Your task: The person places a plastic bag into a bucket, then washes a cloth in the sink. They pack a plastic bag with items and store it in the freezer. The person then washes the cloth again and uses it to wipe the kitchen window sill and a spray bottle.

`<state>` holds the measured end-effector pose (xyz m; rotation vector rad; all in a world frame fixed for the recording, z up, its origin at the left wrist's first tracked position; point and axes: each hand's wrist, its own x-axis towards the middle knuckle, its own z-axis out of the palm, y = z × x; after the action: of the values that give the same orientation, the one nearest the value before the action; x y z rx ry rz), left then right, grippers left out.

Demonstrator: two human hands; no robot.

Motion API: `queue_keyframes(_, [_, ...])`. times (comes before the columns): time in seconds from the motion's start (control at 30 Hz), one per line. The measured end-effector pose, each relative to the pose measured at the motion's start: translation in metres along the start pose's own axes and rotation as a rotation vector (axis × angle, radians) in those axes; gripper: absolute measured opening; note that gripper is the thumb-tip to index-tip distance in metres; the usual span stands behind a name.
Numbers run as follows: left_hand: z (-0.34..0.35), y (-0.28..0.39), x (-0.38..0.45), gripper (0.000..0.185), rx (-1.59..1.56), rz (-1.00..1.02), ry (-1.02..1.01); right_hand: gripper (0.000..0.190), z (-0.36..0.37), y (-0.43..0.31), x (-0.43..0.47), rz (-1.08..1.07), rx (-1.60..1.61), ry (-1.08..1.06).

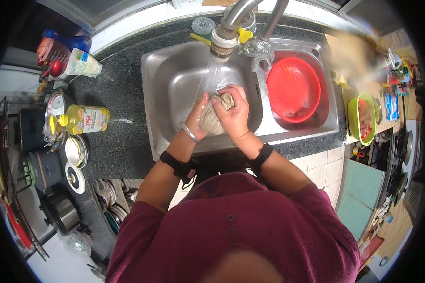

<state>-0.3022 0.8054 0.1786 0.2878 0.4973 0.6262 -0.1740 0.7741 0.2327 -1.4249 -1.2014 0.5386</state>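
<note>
A bunched beige cloth (211, 118) is between my two hands, over the left basin of the stainless steel sink (170, 90). My left hand (198, 118) presses along its left side. My right hand (236, 109) grips the top of the cloth, its fingers curled around the gathered end. Water sprays down from the faucet's filter head (224, 44) onto the cloth and hands. The underside of the cloth is hidden from me.
A red plastic strainer (294, 90) rests in the right basin. Yellow dish soap (86, 119) lies toward the left on the dark granite counter (124, 148). A green basket (357, 120) holding pinkish food stands at the right. The faucet's metal pipe (273, 21) arches above the sink.
</note>
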Motion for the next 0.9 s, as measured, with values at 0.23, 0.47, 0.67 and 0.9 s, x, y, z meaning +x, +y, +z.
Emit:
queue_keyframes(0.23, [0.033,-0.002,-0.011,0.067,0.205,-0.092,0.06,0.072,-0.012,0.022,0.01,1.078,1.028,-0.277])
queue_keyframes(0.47, [0.019,-0.025,-0.015,0.058,-0.031,-0.229,-0.087,0.037,-0.018,0.033,0.015,0.51,0.577,-0.301])
queue_keyframes(0.67, [0.026,-0.023,-0.012,0.033,0.337,-0.315,0.034,0.018,-0.007,0.028,0.02,0.295,-0.03,-0.276])
queue_keyframes(0.9, [0.04,-0.009,-0.017,0.032,0.273,-0.181,-0.076,0.06,-0.023,0.048,0.017,0.847,0.837,-0.358])
